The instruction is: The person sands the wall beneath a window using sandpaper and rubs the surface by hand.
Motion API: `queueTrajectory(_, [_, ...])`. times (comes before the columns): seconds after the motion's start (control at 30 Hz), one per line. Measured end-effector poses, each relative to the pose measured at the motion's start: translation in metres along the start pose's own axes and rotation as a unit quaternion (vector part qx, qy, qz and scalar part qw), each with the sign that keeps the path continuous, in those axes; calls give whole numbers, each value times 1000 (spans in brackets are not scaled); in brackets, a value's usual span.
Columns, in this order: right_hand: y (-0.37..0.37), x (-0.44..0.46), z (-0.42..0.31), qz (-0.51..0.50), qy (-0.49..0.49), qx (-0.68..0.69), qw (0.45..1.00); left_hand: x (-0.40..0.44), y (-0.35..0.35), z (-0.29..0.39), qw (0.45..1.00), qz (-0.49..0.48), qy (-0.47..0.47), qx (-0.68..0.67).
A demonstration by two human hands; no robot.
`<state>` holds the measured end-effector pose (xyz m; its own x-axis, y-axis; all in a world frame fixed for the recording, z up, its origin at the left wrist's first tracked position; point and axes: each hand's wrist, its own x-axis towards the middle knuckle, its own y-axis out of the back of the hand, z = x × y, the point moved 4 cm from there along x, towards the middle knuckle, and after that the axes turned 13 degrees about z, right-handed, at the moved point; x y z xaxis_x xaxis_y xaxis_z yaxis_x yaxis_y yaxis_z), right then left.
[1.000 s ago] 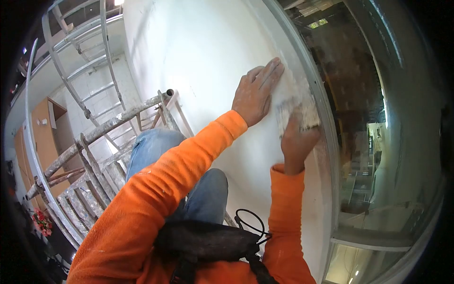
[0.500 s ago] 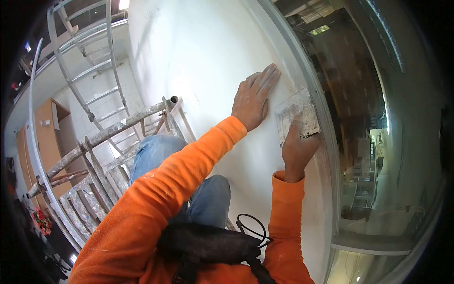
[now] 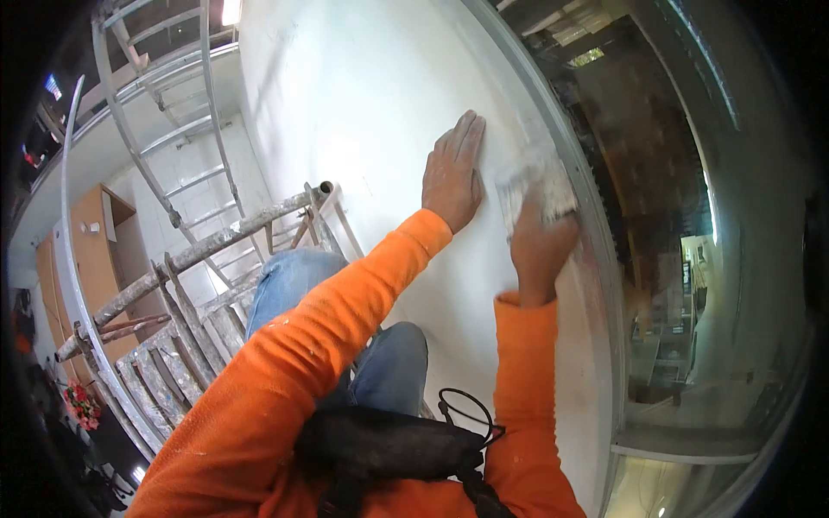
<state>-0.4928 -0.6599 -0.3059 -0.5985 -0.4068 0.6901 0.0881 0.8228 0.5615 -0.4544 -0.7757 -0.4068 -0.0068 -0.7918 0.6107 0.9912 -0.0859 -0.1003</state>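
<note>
My left hand point(image 3: 451, 177) lies flat against the white wall point(image 3: 371, 112), fingers stretched out and pointing up. To the right of it, my right hand point(image 3: 542, 250) grips a wide putty knife point(image 3: 560, 183) with the thumb laid over it. Its broad blade is smeared with white filler and looks pressed to the wall close to the metal window frame point(image 3: 596, 198). Motion blurs the blade's upper edge, and my fist hides the handle.
Glass panes point(image 3: 665, 173) fill the right side beyond the frame. On the left are a paint-spattered scaffold pipe point(image 3: 199, 250), slatted boards point(image 3: 164, 380), a metal ladder point(image 3: 177, 138) and a wooden cabinet point(image 3: 91, 250). My bent knees point(image 3: 294, 281) are beside the wall.
My right hand and the putty knife have moved slightly up and left along the window frame. My left hand has shifted a little to the left, still flat on the wall.
</note>
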Motion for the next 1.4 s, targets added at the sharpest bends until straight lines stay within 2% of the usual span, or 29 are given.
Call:
queueTrajectory(0.03, [3,-2,1,64,63,55,994,1,-1,-6,1000,4,16,3])
queueTrajectory(0.17, [-10,1,2,77,65,95,990,3,-2,-11,999,15,38,-11])
queueTrajectory(0.23, [-33,12,5,-2,-11,-8,1000,-3,-7,-16,1000,20,20,10])
queueTrajectory(0.27, [-31,9,3,-2,-13,-8,1000,-7,-7,-18,1000,18,20,11])
queueTrajectory(0.37, [-40,18,-14,41,59,-5,997,-1,-6,-38,998,41,42,29])
queueTrajectory(0.43, [-47,20,-18,107,117,73,985,-6,-14,-59,992,53,93,60])
queueTrajectory(0.47, [-48,19,-24,139,141,110,974,-7,-17,-62,993,54,89,62])
queueTrajectory(0.5, [-52,21,-27,141,138,112,974,-12,-20,-68,984,75,157,40])
queueTrajectory(0.53, [-67,29,-30,84,111,49,989,-17,-22,-74,970,96,224,18])
queueTrajectory(0.57, [-84,39,-35,29,84,-14,996,-17,-21,-76,971,94,217,19])
queueTrajectory(0.6, [-102,45,-40,21,78,-26,996,-17,-23,-79,969,55,240,33])
queueTrajectory(0.63, [-120,51,-45,13,72,-37,997,-22,-27,-91,979,70,191,34])
queueTrajectory(0.67, [-137,55,-53,-30,121,-49,991,-28,-33,-104,986,85,141,37])
queueTrajectory(0.7, [-148,53,-58,-1,161,-25,987,-24,-28,-89,977,33,207,34])
queueTrajectory(0.73, [-159,47,-61,-54,110,-11,992,-22,-26,-84,972,-4,234,31])
queueTrajectory(0.77, [-151,32,-73,-1,118,-6,993,-20,-25,-80,964,-41,259,29])
queueTrajectory(0.87, [-86,-19,-73,-24,171,166,971,-37,-33,-139,938,16,345,-33])
queueTrajectory(0.93, [-36,-53,-41,-23,161,176,971,-52,-43,-175,909,62,407,-70])
queueTrajectory(1.0, [19,-91,1,-36,131,144,980,-56,-41,-160,892,77,436,-85])
queueTrajectory(1.07, [75,-133,51,-62,39,56,996,-20,-13,-82,972,113,200,53])
queueTrajectory(1.1, [101,-158,81,-57,14,7,998,-5,-7,-61,973,109,195,51])
queueTrajectory(1.13, [132,-183,107,-30,-105,20,994,11,-7,-36,990,66,123,-2])
queueTrajectory(1.17, [158,-187,110,15,-140,28,990,19,-13,-18,997,23,50,-57])
queueTrajectory(1.2, [186,-194,112,58,-178,34,982,18,-21,-11,997,17,47,-60])
queueTrajectory(1.27, [247,-247,162,76,-223,-57,970,9,-40,15,994,-52,-91,-17])
queueTrajectory(1.3, [262,-251,161,86,-237,-43,967,-2,-44,31,995,-57,-84,-5])
queueTrajectory(1.33, [276,-250,155,94,-249,-27,964,-19,-51,36,992,-39,-121,-4])
queueTrajectory(1.37, [285,-253,161,91,-245,-16,965,-35,-55,39,992,-46,-118,19])
queueTrajectory(1.4, [292,-260,172,76,-281,9,957,-49,-56,53,993,-56,-108,-5])
